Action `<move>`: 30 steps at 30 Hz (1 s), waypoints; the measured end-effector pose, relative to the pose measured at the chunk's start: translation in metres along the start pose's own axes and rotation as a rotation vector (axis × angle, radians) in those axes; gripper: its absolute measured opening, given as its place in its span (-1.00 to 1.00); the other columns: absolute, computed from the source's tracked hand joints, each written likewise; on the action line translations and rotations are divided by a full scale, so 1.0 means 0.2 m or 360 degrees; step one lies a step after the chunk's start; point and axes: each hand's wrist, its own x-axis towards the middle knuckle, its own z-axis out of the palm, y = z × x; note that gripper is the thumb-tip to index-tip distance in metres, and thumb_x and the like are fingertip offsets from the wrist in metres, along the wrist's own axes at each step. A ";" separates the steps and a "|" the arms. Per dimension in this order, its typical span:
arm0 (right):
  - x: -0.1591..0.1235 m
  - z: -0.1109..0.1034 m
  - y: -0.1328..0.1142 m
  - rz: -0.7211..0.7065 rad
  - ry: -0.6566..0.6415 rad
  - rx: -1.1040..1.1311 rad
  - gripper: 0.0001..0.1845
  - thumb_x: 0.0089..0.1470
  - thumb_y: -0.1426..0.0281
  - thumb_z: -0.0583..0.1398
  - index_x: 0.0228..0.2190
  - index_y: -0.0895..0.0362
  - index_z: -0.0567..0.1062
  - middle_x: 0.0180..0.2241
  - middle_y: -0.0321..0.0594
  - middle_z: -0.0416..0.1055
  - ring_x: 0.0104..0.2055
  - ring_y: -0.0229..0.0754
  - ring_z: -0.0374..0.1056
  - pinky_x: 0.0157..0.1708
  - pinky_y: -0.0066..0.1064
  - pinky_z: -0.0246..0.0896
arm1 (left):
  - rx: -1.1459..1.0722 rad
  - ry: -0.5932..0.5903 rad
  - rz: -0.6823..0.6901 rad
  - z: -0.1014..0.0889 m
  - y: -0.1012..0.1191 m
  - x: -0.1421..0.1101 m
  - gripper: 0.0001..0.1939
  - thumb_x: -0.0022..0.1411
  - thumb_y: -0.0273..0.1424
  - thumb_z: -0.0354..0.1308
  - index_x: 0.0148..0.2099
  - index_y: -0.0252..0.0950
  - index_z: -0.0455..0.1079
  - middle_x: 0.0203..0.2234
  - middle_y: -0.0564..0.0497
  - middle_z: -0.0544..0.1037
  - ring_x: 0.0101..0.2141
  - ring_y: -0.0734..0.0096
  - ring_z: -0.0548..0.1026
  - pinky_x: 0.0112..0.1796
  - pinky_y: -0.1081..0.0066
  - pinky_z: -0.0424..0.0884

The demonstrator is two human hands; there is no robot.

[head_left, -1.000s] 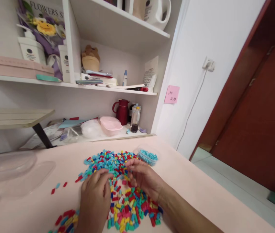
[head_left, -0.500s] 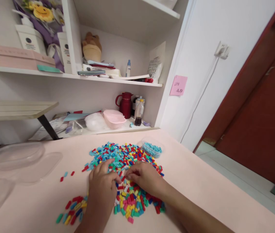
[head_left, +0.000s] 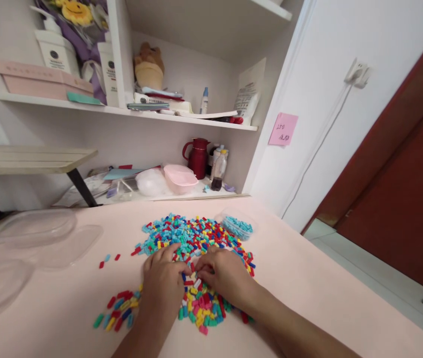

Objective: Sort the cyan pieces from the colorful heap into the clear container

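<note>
A wide heap of small toy building bricks [head_left: 179,231] in blue, red, yellow and green covers the middle of the pink tabletop. My left hand [head_left: 163,278] rests on the left side of this heap, fingers apart and thumb pointing inward, with no brick visible in its grasp. Opposite it, my right hand [head_left: 223,272] reaches into the heap with fingers curled and tips pinched together. Whatever lies between those fingertips is hidden. Behind the right hand stands a clear plastic tub [head_left: 238,226] of light blue bricks.
A smaller group of bricks [head_left: 118,311] lies left of my left forearm. Clear plastic lids or trays [head_left: 34,226] sit at the far left. Along the back, a shelf holds a pink container [head_left: 180,178], a dark red jug [head_left: 198,158] and bottles [head_left: 219,170].
The camera view has turned slightly, so the scene sits a little further right. Both hands stay at the heap, with small finger movements among the bricks.
</note>
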 end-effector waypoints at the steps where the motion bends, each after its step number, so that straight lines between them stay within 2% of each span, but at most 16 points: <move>1: 0.00 0.00 0.00 -0.0003 -0.0005 -0.0012 -0.82 -0.01 0.47 0.21 -0.39 -0.01 0.61 -0.36 -0.28 0.53 -0.28 -0.18 0.40 -0.33 -0.44 0.12 | -0.0018 -0.0030 0.0006 0.00 0.00 0.00 -0.55 0.02 -0.68 0.01 -0.44 -0.02 0.59 0.03 0.04 0.51 0.03 0.11 0.42 0.04 0.02 0.26; 4: 0.00 0.00 -0.02 -0.0021 -0.0015 -0.0034 -0.80 0.02 0.47 0.19 -0.37 -0.02 0.60 -0.35 -0.28 0.54 -0.27 -0.18 0.41 -0.31 -0.43 0.12 | -0.0033 -0.0088 0.0001 -0.02 0.00 0.01 -0.56 0.03 -0.67 0.01 -0.47 -0.03 0.58 0.03 0.03 0.51 0.03 0.09 0.42 0.04 -0.01 0.26; 10: -0.01 -0.02 -0.03 -0.0019 -0.0068 -0.0061 -0.86 0.03 0.40 0.23 -0.35 -0.01 0.60 -0.34 -0.27 0.55 -0.26 -0.15 0.41 -0.33 -0.42 0.09 | -0.0023 -0.0077 -0.0048 -0.04 0.03 0.01 -0.54 0.03 -0.69 -0.02 -0.52 -0.06 0.57 0.02 0.01 0.53 0.03 0.10 0.43 0.04 0.00 0.24; 14: -0.02 -0.01 -0.05 -0.0013 -0.0056 -0.0017 -0.83 0.00 0.45 0.21 -0.39 -0.03 0.59 -0.32 -0.32 0.56 -0.26 -0.18 0.42 -0.32 -0.43 0.10 | -0.0057 -0.0066 -0.0035 -0.05 0.04 0.01 -0.56 0.01 -0.69 0.00 -0.63 -0.10 0.50 -0.02 0.06 0.55 0.00 0.15 0.46 0.03 0.03 0.25; 17: -0.03 0.00 -0.06 -0.0017 -0.0007 -0.0016 -0.77 -0.05 0.51 0.18 -0.39 -0.03 0.58 -0.32 -0.35 0.57 -0.26 -0.17 0.43 -0.32 -0.43 0.11 | -0.0044 -0.0062 -0.0046 -0.05 0.04 0.01 -0.57 0.01 -0.70 -0.02 -0.63 -0.12 0.49 -0.04 0.07 0.57 -0.02 0.19 0.48 0.03 0.06 0.26; 21: -0.02 0.01 -0.05 0.0019 0.0077 0.0074 -0.78 -0.11 0.51 0.18 -0.40 0.01 0.57 -0.43 -0.33 0.55 -0.38 -0.20 0.41 -0.39 -0.45 0.09 | -0.0025 -0.0049 -0.0038 -0.04 0.01 0.02 -0.60 0.06 -0.67 -0.03 -0.53 -0.13 0.52 -0.05 0.05 0.57 -0.03 0.20 0.49 0.03 0.07 0.27; 24: 0.00 0.00 -0.03 0.0107 0.0108 0.0439 -0.83 -0.06 0.48 0.16 -0.43 0.07 0.56 -0.56 -0.35 0.47 -0.54 -0.28 0.30 -0.49 -0.50 0.05 | -0.0057 0.0014 -0.0018 -0.01 -0.01 0.02 -0.61 0.12 -0.62 -0.05 -0.34 -0.12 0.56 -0.03 0.02 0.55 -0.02 0.18 0.49 0.03 0.06 0.30; 27: 0.02 -0.04 0.00 0.0269 0.0164 0.0808 -0.86 0.00 0.42 0.16 -0.44 0.13 0.55 -0.66 -0.39 0.34 -0.65 -0.34 0.12 -0.61 -0.52 -0.08 | -0.0074 0.0153 -0.0062 0.03 -0.03 0.02 -0.62 0.20 -0.55 -0.07 -0.12 -0.15 0.53 -0.02 -0.04 0.54 0.00 0.17 0.48 0.00 0.07 0.33; 30: 0.03 -0.09 0.02 0.0334 0.0292 0.0809 -0.86 0.01 0.38 0.18 -0.45 0.14 0.55 -0.69 -0.40 0.29 -0.66 -0.35 0.07 -0.63 -0.52 -0.14 | -0.0070 0.0201 -0.0066 0.05 -0.04 0.02 -0.64 0.23 -0.49 -0.04 -0.04 -0.14 0.48 -0.02 -0.04 0.54 0.00 0.16 0.48 -0.01 0.06 0.34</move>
